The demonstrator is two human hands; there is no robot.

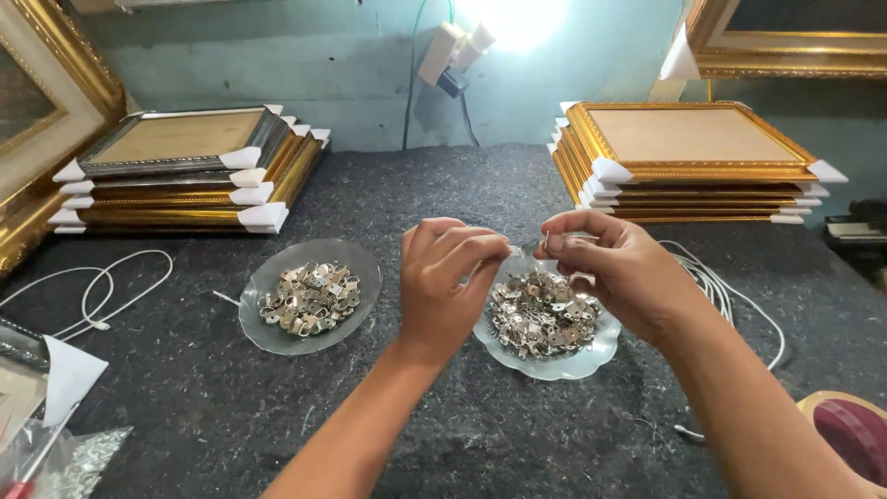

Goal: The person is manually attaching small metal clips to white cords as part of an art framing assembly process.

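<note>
Fingers (554,248) pinching small metal hanger (547,242)

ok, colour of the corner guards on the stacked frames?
White corner guards on gold frames, clearest in the head view.

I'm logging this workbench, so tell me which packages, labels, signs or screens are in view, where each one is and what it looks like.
No labels, signs or screens show.
Clear plastic bag: bottom left corner of the table, crumpled, holding small silvery pieces.
Tape roll: bottom right corner, round, tan rim with dark red inside, partly cut off.
White corner protectors: folded card on the stacked gilt frames, left and right.
</note>
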